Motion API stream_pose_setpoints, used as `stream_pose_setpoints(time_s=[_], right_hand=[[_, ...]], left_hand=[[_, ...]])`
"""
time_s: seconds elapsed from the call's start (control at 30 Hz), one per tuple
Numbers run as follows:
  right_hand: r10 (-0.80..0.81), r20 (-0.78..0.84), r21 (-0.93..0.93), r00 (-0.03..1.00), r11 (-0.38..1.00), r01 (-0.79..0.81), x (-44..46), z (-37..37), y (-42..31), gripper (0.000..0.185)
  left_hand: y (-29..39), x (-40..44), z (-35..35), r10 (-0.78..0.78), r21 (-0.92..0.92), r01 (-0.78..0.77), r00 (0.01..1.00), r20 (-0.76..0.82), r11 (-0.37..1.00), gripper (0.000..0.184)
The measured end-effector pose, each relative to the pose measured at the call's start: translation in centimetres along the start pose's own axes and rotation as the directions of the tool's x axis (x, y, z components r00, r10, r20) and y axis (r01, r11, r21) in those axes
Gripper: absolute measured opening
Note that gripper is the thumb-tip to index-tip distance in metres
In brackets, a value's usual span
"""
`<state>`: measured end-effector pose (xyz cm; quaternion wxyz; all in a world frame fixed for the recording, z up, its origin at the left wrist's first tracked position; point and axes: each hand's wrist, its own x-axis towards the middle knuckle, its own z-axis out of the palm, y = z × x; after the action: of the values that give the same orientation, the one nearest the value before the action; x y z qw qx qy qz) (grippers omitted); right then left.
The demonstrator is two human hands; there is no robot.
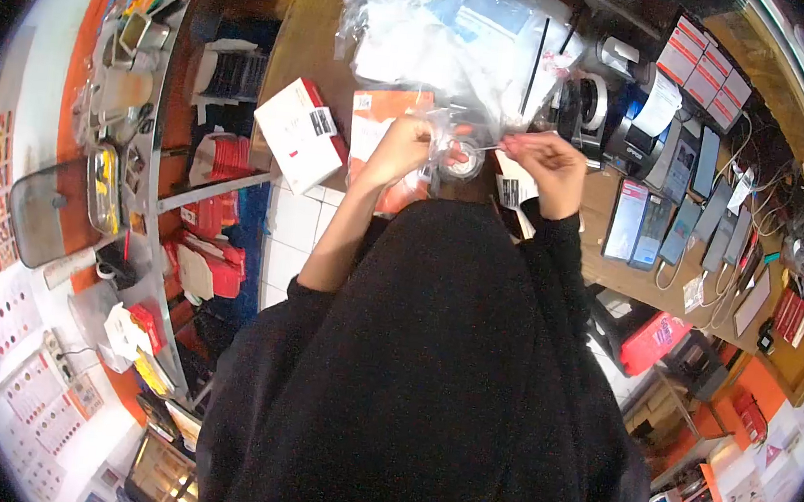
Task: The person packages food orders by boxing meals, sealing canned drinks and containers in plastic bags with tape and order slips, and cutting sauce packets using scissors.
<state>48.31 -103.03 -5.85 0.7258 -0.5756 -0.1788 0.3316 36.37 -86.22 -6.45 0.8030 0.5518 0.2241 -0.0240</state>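
from my remote station, nearest the lens i see the loose black garment filling the lower middle of the frame. past it, at upper centre, the left hand has its grip curled around a small round roll of clear tape; i can't tell exactly which fingers touch it. just right of that, the right hand has its grip closed to a fingertip pinch on a thin pale strip by the roll. an orange-and-white flat packet lies under the left hand, a white cardboard box with a red side further left. the brown wooden worktop carries dark-screened phones at right; crumpled clear plastic bags spread across the top.
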Motion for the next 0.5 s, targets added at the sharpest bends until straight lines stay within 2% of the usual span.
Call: stream_pose_setpoints(time_s=[0.1, 0.13, 0.17, 0.23, 0.27, 0.37, 0.4, 0.5], right_hand=[[-0.057, -0.037, 0.044, 0.998, 0.997, 0.059, -1.0, 2.2, 1.7, 0.011], [-0.07, -0.019, 0.06, 0.997, 0.996, 0.071, -1.1, 2.5, 2.0, 0.011], [-0.081, 0.019, 0.041, 0.997, 0.996, 0.08, -1.2, 2.5, 2.3, 0.011], [-0.1, 0.093, 0.004, 0.991, 0.995, 0.1, -1.4, 2.4, 2.7, 0.012], [-0.069, 0.103, -0.114, 0.992, 0.99, 0.08, -1.6, 2.4, 2.9, 0.012], [-0.067, 0.069, -0.262, 0.995, 0.961, 0.083, -2.1, 3.2, 3.5, 0.012], [-0.046, 0.075, -0.347, 0.996, 0.935, 0.07, -2.2, 3.7, 2.4, 0.01], [-0.176, 0.034, -0.417, 0.984, 0.892, 0.174, -1.6, 4.3, 2.0, 0.01]], left_hand=[[-0.1, -0.3, -0.1, -0.014, 0.185, 0.01, 1.0, 0.02, 0.983, 0.011], [-0.3, -0.3, -0.4, 0.101, 0.35, -0.115, 0.993, 0.06, 0.93, 0.01], [-0.2, -0.5, -0.8, 0.104, 0.499, -0.141, 0.989, 0.101, 0.855, 0.009], [1.7, -1.0, -1.5, 0.089, 0.749, -0.196, 0.98, 0.181, 0.633, 0.009], [2.9, -1.2, -1.5, 0.138, 0.859, -0.284, 0.959, 0.248, 0.427, 0.01], [6.5, -2.0, -0.4, 0.298, 0.913, -0.388, 0.892, 0.339, 0.125, 0.007], [8.5, -2.6, 0.8, 0.199, 0.968, -0.251, 0.949, 0.243, 0.013, 0.007], [10.5, -2.3, 2.5, 0.262, 0.932, -0.204, 0.922, 0.286, -0.299, 0.011]])
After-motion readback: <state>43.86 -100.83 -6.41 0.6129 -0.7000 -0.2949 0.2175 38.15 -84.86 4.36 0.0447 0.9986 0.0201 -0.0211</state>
